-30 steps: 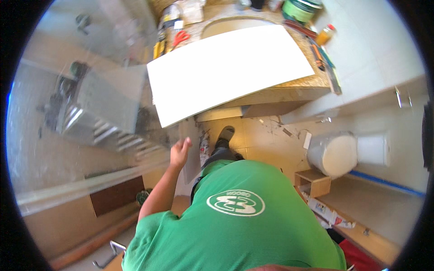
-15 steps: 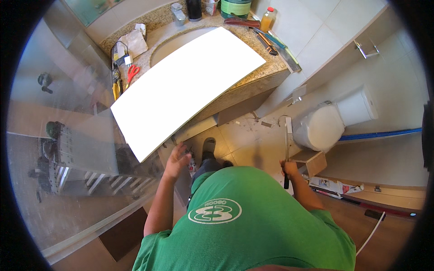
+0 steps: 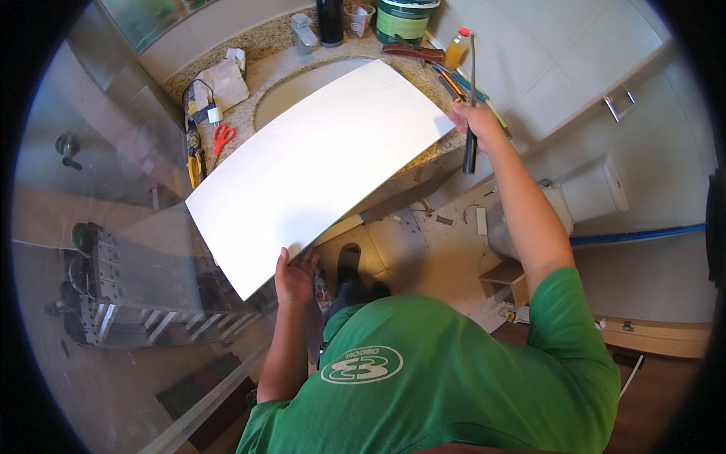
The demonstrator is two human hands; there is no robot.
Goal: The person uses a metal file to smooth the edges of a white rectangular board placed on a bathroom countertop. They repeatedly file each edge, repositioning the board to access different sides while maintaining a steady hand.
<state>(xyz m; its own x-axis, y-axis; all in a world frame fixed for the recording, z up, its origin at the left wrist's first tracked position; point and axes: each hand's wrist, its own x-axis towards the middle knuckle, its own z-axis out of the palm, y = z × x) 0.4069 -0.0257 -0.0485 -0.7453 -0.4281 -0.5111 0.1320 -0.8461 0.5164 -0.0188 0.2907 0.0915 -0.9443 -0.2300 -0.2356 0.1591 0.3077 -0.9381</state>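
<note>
A large white board (image 3: pixel 318 174) lies slanted across the granite counter (image 3: pixel 265 68), covering part of the oval sink (image 3: pixel 302 87). Its near edge juts out past the counter front. At that edge, my left hand (image 3: pixel 293 284) grips the board, thumb on top and fingers underneath. My right hand (image 3: pixel 480 125) is at the board's right corner, wrapped round a long, thin metal tool (image 3: pixel 470 155) with a black handle. The handle points down toward me and the narrow grey shaft rises past my fingers. Whether those fingers also press on the board is hard to see.
Red scissors (image 3: pixel 223 136), yellow-handled pliers (image 3: pixel 195 163) and a charger (image 3: pixel 214 115) lie left of the board. Behind stand a faucet (image 3: pixel 304 34), a green bucket (image 3: pixel 404 23) and a bottle (image 3: pixel 457 49). A toilet (image 3: pixel 586 197) is at right, a glass panel (image 3: pixel 136 227) at left.
My right hand has risen from beside my body to the board's right corner, carrying the metal tool. My left hand has closed on the near edge, and the board has shifted slightly toward me.
</note>
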